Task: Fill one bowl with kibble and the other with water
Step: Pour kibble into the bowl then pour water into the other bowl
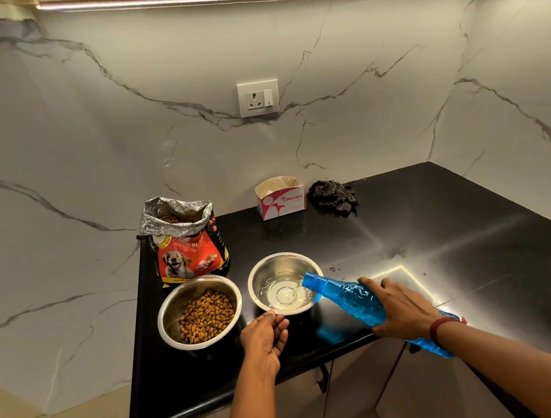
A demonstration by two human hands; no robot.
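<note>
Here the right hand (402,307) is wrapping around a crinkled blue plastic bottle (349,298), tilting it so water is running into the round steel water bowl (284,283) near the countertop's (440,224) front edge. The left hand (265,339) is pinching that bowl's near rim. Just left, the matching kibble bowl (199,312) is holding brown kibble (207,316), with the open foil-lined bag (184,238) behind.
</note>
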